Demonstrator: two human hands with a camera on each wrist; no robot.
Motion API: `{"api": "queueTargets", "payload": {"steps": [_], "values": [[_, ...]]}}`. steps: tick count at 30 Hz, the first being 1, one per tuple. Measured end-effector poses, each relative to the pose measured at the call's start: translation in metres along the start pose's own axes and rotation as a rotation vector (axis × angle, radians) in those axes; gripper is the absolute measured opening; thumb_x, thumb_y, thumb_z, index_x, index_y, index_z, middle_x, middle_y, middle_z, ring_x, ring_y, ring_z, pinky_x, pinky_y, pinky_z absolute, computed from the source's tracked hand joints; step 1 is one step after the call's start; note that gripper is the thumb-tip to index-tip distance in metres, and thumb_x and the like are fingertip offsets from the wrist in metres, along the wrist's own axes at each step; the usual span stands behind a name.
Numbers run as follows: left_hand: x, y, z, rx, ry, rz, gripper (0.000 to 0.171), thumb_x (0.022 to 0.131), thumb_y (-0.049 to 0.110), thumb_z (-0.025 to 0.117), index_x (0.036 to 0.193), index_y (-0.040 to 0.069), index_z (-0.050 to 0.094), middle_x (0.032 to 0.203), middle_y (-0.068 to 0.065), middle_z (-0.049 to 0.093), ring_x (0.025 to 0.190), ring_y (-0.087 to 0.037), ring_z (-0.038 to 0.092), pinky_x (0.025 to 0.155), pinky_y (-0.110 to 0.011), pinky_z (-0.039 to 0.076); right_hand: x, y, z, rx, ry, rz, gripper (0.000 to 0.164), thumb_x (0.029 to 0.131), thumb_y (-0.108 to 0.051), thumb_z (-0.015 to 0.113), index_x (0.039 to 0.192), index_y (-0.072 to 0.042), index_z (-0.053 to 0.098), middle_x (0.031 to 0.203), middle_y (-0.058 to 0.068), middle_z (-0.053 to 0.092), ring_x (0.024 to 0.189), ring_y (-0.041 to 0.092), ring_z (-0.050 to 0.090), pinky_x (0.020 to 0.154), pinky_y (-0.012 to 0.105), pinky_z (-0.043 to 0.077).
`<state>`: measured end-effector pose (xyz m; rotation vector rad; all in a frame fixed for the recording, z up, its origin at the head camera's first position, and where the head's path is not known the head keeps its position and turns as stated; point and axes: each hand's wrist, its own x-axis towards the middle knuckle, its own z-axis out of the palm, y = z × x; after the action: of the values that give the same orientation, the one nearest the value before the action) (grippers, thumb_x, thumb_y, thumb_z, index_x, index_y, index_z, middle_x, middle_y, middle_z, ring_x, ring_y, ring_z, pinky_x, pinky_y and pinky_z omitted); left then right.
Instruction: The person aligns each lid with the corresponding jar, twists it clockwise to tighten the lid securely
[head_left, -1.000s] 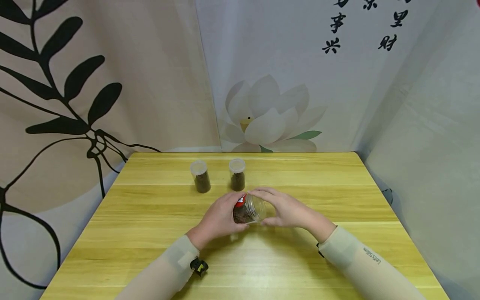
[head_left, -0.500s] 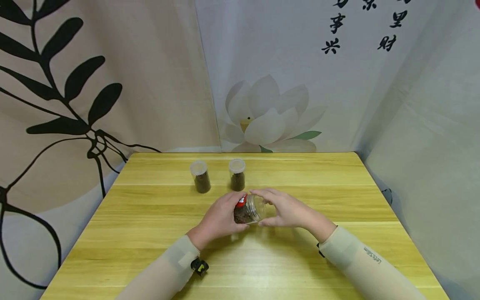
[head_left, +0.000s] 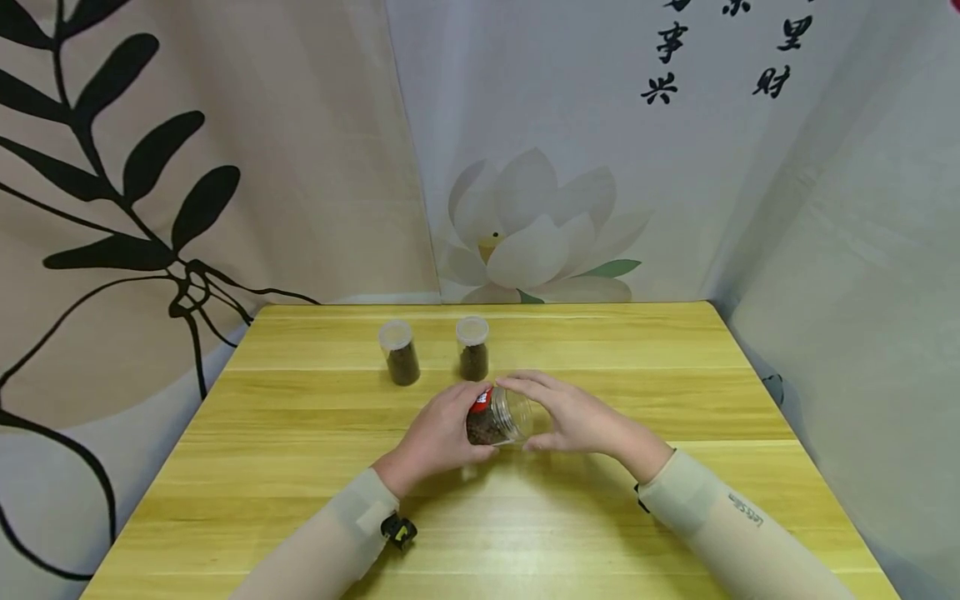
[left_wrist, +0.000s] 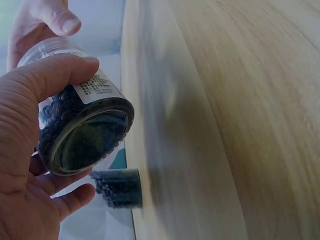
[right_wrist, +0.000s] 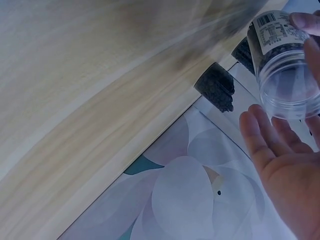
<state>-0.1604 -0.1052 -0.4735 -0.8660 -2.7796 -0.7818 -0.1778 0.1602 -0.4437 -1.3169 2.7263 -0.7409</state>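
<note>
A clear jar of small dark pieces lies tilted above the table, its clear screw lid turned to the right. My left hand grips the jar's body, with the thumb across the white printed label. Part of a red label shows in the head view. Around the lid end, my right hand is spread with fingers and thumb apart. Its fingers look straight and loose beside the lid in the right wrist view; whether any touches it, I cannot tell.
Two smaller capped jars, a left one and a right one, stand upright with dark contents beyond the hands. The wooden table ends at printed curtains behind and a pale curtain on the right.
The right fingers shift very slightly around the lid, drawing in and then spreading again. The left hand keeps its grip on the jar. The head view tilts a little.
</note>
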Motion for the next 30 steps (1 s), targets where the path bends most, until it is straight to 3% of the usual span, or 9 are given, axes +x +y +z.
{"api": "queueTargets", "payload": {"steps": [6,13,18,22,27,30], "values": [[0.0007,-0.0015,0.0008,-0.007,0.000,0.013,0.094,0.072,0.034,0.100,0.151,0.009,0.055,0.142,-0.010,0.067,0.124,-0.028,0.068,0.105,-0.046,0.060,0.0013,-0.0004,-0.0004,-0.003,0.000,0.004,0.091,0.084,-0.022,0.093,0.162,-0.019,0.045,0.162,0.013,0.051,0.143,0.034,0.058,0.113,0.051,0.056],[0.0002,-0.0014,0.0019,0.043,0.022,0.030,0.093,0.071,0.032,0.100,0.150,0.007,0.055,0.140,-0.010,0.068,0.123,-0.029,0.068,0.104,-0.045,0.060,0.0008,0.0001,0.0006,0.074,-0.018,0.038,0.091,0.089,-0.025,0.089,0.164,-0.014,0.040,0.162,0.013,0.052,0.122,0.027,0.072,0.102,0.044,0.062],[-0.0002,-0.0012,0.0026,0.051,0.030,0.032,0.093,0.071,0.032,0.100,0.149,0.006,0.056,0.140,-0.011,0.068,0.122,-0.029,0.068,0.104,-0.047,0.060,0.0005,0.0003,0.0006,0.073,-0.020,0.036,0.090,0.090,-0.026,0.088,0.164,-0.013,0.039,0.161,0.013,0.053,0.120,0.026,0.073,0.102,0.043,0.062],[-0.0002,-0.0012,0.0026,0.052,0.031,0.033,0.094,0.070,0.033,0.100,0.149,0.006,0.056,0.140,-0.011,0.067,0.123,-0.030,0.068,0.105,-0.048,0.060,0.0004,-0.0002,0.0000,0.063,-0.022,0.050,0.096,0.089,-0.032,0.090,0.167,-0.015,0.036,0.164,0.012,0.050,0.129,0.028,0.068,0.107,0.047,0.060],[0.0001,-0.0023,0.0022,-0.001,0.010,0.009,0.097,0.070,0.035,0.100,0.150,0.004,0.055,0.143,-0.011,0.067,0.126,-0.030,0.067,0.106,-0.048,0.059,0.0001,-0.0009,0.0004,0.020,-0.016,0.048,0.112,0.082,-0.038,0.094,0.170,-0.022,0.028,0.170,0.011,0.042,0.150,0.034,0.051,0.119,0.054,0.050],[-0.0003,-0.0032,0.0019,-0.039,-0.009,-0.013,0.096,0.071,0.035,0.100,0.151,0.004,0.055,0.145,-0.011,0.066,0.126,-0.029,0.067,0.106,-0.047,0.059,0.0008,-0.0011,0.0015,-0.007,-0.010,0.013,0.109,0.081,-0.033,0.096,0.169,-0.022,0.032,0.169,0.012,0.043,0.152,0.035,0.049,0.119,0.054,0.050]]}}
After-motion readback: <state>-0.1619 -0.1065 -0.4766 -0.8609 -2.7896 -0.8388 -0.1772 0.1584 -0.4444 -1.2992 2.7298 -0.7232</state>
